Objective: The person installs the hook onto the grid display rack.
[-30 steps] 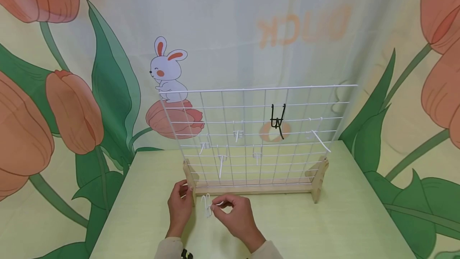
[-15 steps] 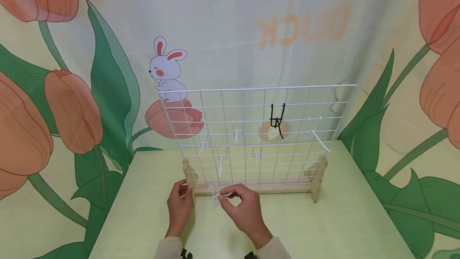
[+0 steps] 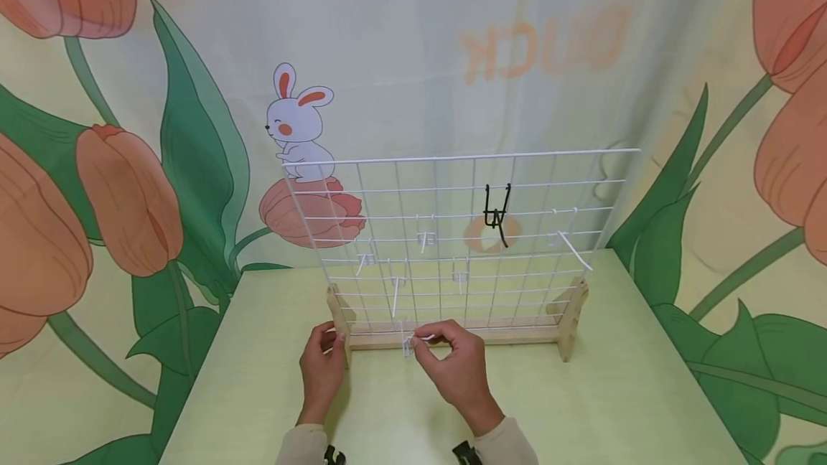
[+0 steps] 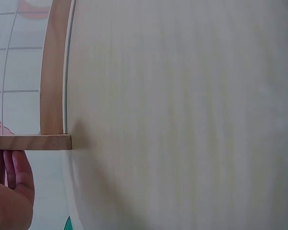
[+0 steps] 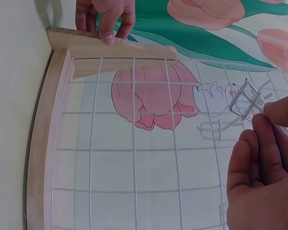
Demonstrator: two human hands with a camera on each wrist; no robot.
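Observation:
In the head view, a white wire grid [image 3: 452,158] stands upright in a wooden stand [image 3: 517,337]. My right hand [image 3: 455,372] pinches a white wire hook [image 5: 247,101] between thumb and fingertips, in front of the grid's lower left part. The hook's frame and prongs point away from the fingers in the right wrist view; part of its arm is hidden by the hand. At the stand's left end, my left hand [image 3: 323,368] holds the wooden leg [image 4: 31,142], thumb at the front edge and fingers along its outer side.
Several white hooks hang on the grid, including a long one [image 3: 575,251] at the right and a short one [image 3: 425,239] left of centre. A black hook [image 3: 495,217] hangs higher up. Behind the pale table [image 3: 620,393] hangs a curtain [image 3: 400,56] printed with tulips and a rabbit.
My right hand has moved right and up toward the grid, carrying the white hook from beside the left hand to the stand's bottom bar. The left hand has stayed at the leg.

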